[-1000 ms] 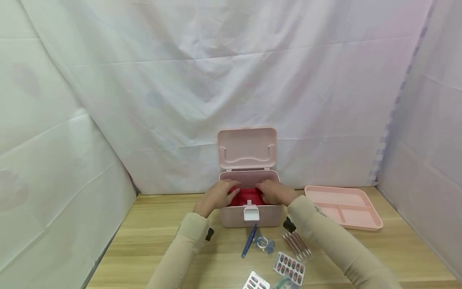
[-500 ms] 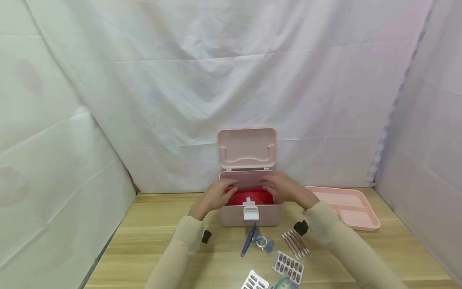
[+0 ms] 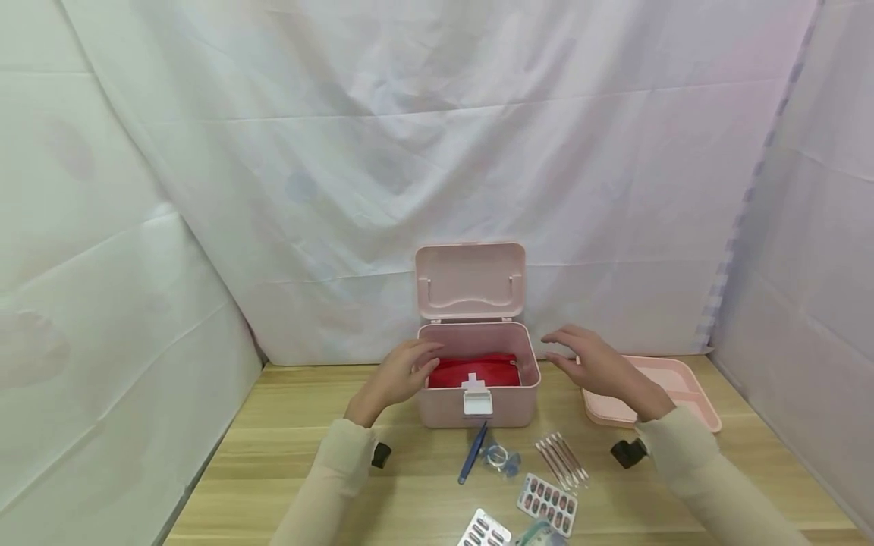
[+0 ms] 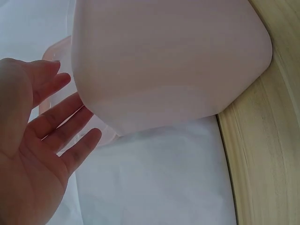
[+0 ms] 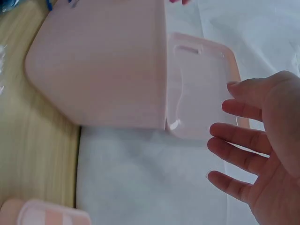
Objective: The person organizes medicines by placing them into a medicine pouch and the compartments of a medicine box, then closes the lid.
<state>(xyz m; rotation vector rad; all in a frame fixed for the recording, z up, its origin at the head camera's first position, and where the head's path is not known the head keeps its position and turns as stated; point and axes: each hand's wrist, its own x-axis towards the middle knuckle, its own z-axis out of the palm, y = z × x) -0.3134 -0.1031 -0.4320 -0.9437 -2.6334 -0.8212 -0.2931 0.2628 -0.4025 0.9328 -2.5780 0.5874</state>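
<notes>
A pink box (image 3: 444,409) stands on the table with its lid (image 3: 471,280) tipped back and a white latch (image 3: 477,400) at the front. Inside lies a red zippered pouch (image 3: 478,371). My left hand (image 3: 396,375) is at the box's left rim with fingers loosely spread; in the left wrist view the fingertips (image 4: 84,112) are close against the box wall, and whether they touch I cannot tell. To the right of the box my right hand (image 3: 601,368) hangs in the air, its fingers (image 5: 239,154) apart and holding nothing.
A pink divided tray (image 3: 683,379) lies right of the box, partly behind my right hand. In front of the box are blue tweezers (image 3: 473,453), a small clear-and-blue item (image 3: 501,459), cotton swabs (image 3: 561,461) and blister packs (image 3: 548,504). White cloth (image 3: 341,189) hangs behind.
Both hands have come out of the box from the red pouch. My right hand has moved right, past the rim, while the left has shifted slightly left. The pouch stays inside.
</notes>
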